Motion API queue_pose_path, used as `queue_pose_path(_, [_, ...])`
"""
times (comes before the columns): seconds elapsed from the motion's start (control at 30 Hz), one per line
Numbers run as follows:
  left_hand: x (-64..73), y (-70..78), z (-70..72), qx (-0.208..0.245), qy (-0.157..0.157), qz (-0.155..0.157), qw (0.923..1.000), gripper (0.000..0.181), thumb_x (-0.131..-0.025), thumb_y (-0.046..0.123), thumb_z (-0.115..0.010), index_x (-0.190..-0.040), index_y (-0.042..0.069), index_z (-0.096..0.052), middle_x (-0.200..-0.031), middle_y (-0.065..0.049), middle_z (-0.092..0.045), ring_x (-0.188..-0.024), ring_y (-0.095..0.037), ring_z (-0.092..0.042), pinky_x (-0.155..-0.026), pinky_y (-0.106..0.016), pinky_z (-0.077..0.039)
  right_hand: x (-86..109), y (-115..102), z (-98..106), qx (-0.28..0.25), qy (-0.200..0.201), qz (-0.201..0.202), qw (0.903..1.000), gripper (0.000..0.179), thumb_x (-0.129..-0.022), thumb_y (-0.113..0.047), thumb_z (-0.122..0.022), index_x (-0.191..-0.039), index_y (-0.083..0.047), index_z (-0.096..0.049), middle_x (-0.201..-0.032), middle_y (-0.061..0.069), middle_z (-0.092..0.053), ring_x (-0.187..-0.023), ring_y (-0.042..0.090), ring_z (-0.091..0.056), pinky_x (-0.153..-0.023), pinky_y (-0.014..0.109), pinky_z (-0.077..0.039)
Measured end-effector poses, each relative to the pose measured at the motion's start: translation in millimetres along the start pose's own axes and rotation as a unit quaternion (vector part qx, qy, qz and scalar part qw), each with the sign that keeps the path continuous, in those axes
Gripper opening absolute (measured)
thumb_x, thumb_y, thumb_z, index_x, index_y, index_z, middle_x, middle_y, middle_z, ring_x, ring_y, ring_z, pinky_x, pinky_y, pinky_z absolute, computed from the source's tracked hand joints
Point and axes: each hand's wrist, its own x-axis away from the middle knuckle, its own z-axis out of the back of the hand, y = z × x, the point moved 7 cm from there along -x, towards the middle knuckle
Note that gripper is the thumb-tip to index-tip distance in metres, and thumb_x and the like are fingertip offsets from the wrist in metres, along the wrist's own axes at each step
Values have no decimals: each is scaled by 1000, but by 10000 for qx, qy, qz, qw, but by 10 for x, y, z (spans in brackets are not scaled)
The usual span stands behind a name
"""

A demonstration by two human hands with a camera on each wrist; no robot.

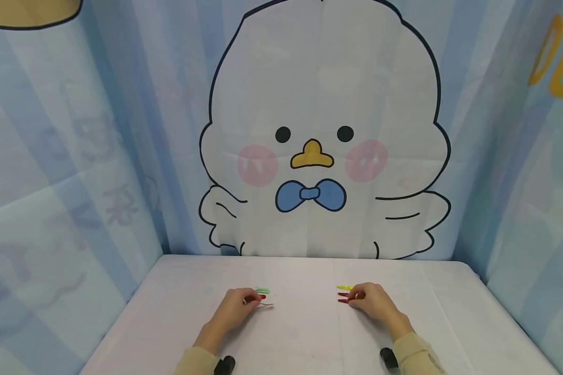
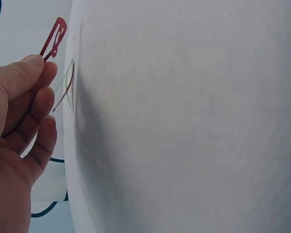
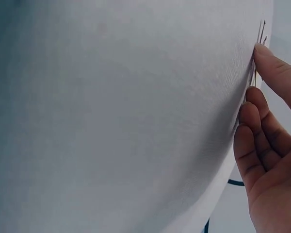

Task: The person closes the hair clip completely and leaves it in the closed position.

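My left hand pinches a red snap hair clip between thumb and forefinger, lifted off the table. Just past it lies a green hair clip; a thin reddish-brown clip lies nearer. On the right side, my right hand is low at the table beside two red hair clips, its fingertips partly covering them. A yellow hair clip lies just beyond. In the right wrist view the thumb touches a clip seen edge-on, and a gap separates it from the bent fingers.
A white cloth covers the table. Behind it hangs a curtain printed with a white chick, and striped blue curtains close in both sides. Black straps sit at the wrists.
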Motion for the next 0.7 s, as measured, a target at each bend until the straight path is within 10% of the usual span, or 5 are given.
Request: queue_pose_path(0.7, [11,161,82,842,182,-280,9959,4,-96,12,-70,-97,8,-70,-88,8,-67,-79,-11,-58,-72,-27,-50,13,-6,31,-128,-20,-117,9998,11,-83,-12,-82,-88,-15,-72,-76,-1,-54,-71,17,-48,-64,34,-40])
